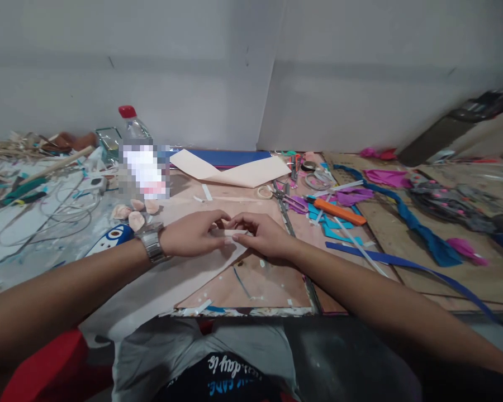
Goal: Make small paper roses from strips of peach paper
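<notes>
A large pale sheet of paper (151, 287) lies across the front of the table and hangs over its near edge. At the sheet's far right end, my left hand (197, 231), with a metal watch on the wrist, pinches the edge between thumb and fingers. Close beside it, thumb tips nearly touching, my right hand (266, 234) pinches the same edge, which looks folded over in a narrow strip. Some fingertips are hidden behind the paper. Beyond the hands rests a folded cream paper strip (251, 173), bent into a wide V.
A red-capped bottle (136, 131) stands at the back left near crumpled peach pieces (137, 219) and a white cable (73, 206). To the right lie scissors (291, 200), an orange utility knife (337, 211), tape rolls (318, 178), a blue ribbon (402, 262) and coloured scraps.
</notes>
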Action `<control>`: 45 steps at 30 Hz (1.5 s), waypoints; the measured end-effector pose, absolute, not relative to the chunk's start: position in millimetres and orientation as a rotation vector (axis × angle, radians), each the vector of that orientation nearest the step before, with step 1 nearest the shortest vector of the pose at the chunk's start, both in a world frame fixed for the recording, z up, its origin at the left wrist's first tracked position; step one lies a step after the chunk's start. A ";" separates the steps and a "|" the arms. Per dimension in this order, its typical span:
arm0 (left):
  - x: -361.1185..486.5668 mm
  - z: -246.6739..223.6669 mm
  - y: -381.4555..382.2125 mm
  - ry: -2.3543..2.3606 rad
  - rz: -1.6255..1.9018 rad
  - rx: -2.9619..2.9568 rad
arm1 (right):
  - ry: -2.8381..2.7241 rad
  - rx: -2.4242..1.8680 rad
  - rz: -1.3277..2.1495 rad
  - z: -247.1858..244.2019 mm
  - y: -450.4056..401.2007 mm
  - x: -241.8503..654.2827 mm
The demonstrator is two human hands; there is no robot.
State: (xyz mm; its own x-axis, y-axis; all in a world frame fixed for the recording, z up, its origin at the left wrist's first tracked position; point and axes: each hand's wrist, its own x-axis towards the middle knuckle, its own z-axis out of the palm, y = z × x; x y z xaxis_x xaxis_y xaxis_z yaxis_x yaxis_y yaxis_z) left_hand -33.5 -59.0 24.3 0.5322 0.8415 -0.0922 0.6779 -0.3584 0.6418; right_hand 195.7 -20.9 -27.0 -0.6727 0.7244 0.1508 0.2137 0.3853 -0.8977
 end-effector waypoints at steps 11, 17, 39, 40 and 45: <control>-31.4 -6.5 -45.9 1.067 0.585 1.726 | -2.209 -0.769 1.075 -25.7 -21.8 197.6; -32.5 -8.6 -49.1 1.043 0.635 1.704 | -2.237 -0.794 0.953 -19.9 -23.8 198.0; -34.5 -22.2 -53.9 1.085 0.770 1.664 | -2.311 -0.757 0.700 -20.9 -23.2 196.8; -34.2 -22.3 -54.0 1.091 0.778 1.666 | -2.315 -0.756 0.688 -21.1 -23.2 196.8; -33.5 -22.5 -54.3 1.101 0.793 1.655 | -2.326 -0.751 0.630 -22.0 -23.0 196.3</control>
State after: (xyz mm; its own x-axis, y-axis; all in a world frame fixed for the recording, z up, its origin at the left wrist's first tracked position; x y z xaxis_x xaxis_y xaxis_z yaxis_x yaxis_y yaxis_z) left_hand -33.5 -54.3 -22.5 0.3817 0.9242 0.0078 0.3002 -0.1320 0.9447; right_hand 196.3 -23.0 -22.0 -0.6549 0.6419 0.3987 0.3531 0.7265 -0.5896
